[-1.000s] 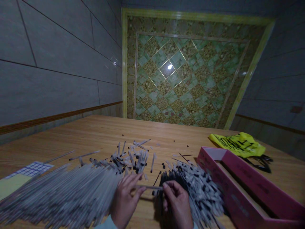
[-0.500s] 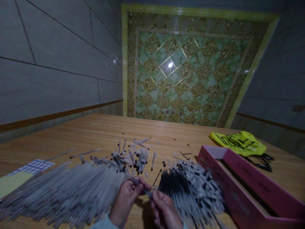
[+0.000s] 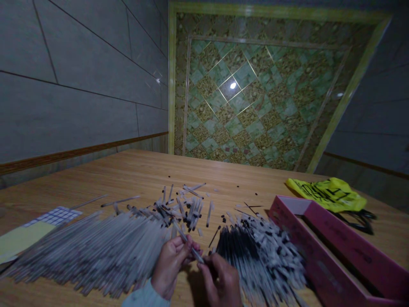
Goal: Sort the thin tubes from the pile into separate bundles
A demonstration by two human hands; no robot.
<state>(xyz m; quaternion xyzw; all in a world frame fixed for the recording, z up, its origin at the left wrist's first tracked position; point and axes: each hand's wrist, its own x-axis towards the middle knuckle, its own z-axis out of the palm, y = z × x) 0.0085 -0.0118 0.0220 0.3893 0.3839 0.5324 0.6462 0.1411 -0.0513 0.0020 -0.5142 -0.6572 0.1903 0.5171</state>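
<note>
A slim, greyish translucent pen (image 3: pixel 180 232) slants between my two hands. My left hand (image 3: pixel 168 263) is closed around its middle, thumb on top. My right hand (image 3: pixel 224 279) is curled, with thumb and forefinger pinching the pen's lower end; its other fingers are mostly hidden. To the left lies a wide heap of clear pen barrels (image 3: pixel 92 251), roughly parallel. Beyond my hands are scattered short, clear pieces with dark ends (image 3: pixel 193 213). Right of my right hand lies a bundle of thin sticks with black upper parts (image 3: pixel 238 243), beside a heap of whitish cap-like pieces (image 3: pixel 277 249).
A long, open pink box (image 3: pixel 319 266) stands on the wooden table (image 3: pixel 220 168) at the right. Behind it lie a yellow bag with black lettering (image 3: pixel 327 194) and a dark strap-like thing (image 3: pixel 359 221). At the left edge are a yellow pad (image 3: pixel 28 238) and a checked sheet (image 3: pixel 53 215).
My right hand has turned so that its back and bent knuckles face up, still at the pen's lower end. My left hand keeps its hold. The whole view has shifted slightly.
</note>
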